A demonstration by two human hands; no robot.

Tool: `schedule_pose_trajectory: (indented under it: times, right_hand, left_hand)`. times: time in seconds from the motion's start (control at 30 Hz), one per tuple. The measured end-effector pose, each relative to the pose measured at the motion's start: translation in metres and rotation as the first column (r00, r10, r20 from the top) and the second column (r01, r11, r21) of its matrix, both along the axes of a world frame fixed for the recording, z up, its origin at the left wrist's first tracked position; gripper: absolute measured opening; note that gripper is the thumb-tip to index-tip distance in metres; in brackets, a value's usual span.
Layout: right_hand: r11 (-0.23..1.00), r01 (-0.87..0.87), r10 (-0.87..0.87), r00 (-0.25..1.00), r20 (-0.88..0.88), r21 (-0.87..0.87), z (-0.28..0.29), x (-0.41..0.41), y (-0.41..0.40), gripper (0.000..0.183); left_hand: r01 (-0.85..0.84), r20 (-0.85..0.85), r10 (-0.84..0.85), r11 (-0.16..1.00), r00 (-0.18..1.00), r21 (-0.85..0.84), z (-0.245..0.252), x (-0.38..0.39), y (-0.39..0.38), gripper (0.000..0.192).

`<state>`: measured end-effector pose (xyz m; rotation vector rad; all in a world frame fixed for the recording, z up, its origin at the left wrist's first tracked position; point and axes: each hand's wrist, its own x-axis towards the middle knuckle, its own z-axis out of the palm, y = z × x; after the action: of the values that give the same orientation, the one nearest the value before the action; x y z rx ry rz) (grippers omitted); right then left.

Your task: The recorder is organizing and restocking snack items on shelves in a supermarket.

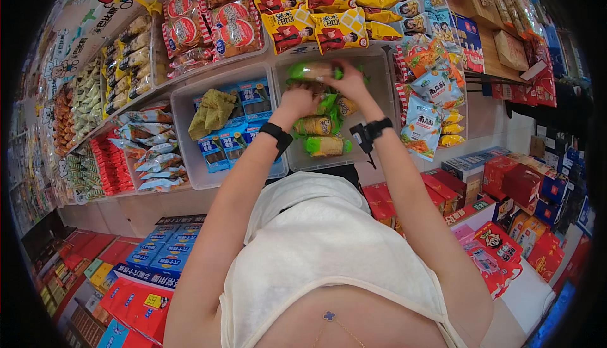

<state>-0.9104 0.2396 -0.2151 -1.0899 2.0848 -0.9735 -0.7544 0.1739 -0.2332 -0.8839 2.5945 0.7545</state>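
Both of my hands reach into a clear plastic bin [381, 87] holding several cylindrical snack packs in green-ended wrappers. A snack pack [310, 70] lies sideways at the back, blurred by motion. The fingers of my right hand [352, 83] close around its right end. My left hand [299, 100] is just below that pack, its fingertips partly hidden among the wrappers. Whether it grips one I cannot tell. Nearer my body, a yellow-and-green pack [313, 126] and another pack [326, 146] rest on the bin floor. My wrists wear black bands.
On the left, another bin [182, 158] holds blue snack packets [232, 146] and a crumpled olive-green cloth-like item [213, 113]. Yellow snack bags [313, 16] stand behind. Blue-and-white bags [422, 125] overhang the right bin. Red gift boxes [379, 201] are stacked below the display.
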Motion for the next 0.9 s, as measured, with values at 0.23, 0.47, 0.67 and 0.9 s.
schedule_pose_trajectory:
  times: [0.23,0.47,0.67,0.9]
  right_hand:
    - [0.945,-0.211,0.277,0.924,-0.264,0.250,-0.041,0.007,-0.033,0.075]
    - [0.811,-0.162,0.425,0.824,-0.375,0.562,-0.060,0.008,-0.036,0.070]
    - [0.789,-0.297,0.525,0.781,-0.339,0.538,-0.059,-0.010,-0.034,0.056]
    - [0.857,-0.231,0.506,0.547,-0.667,0.460,-0.048,-0.035,0.016,0.042]
  left_hand:
    - [-0.052,-0.092,0.054,0.998,0.994,0.024,0.000,0.012,0.012,0.058]
    - [-0.019,-0.014,0.021,0.992,1.000,0.122,0.020,0.002,0.007,0.051]
    - [-0.113,-0.264,0.002,0.906,0.964,-0.408,-0.010,0.011,0.003,0.044]
    - [0.025,0.075,0.013,0.873,0.997,-0.487,-0.035,0.005,0.007,0.056]
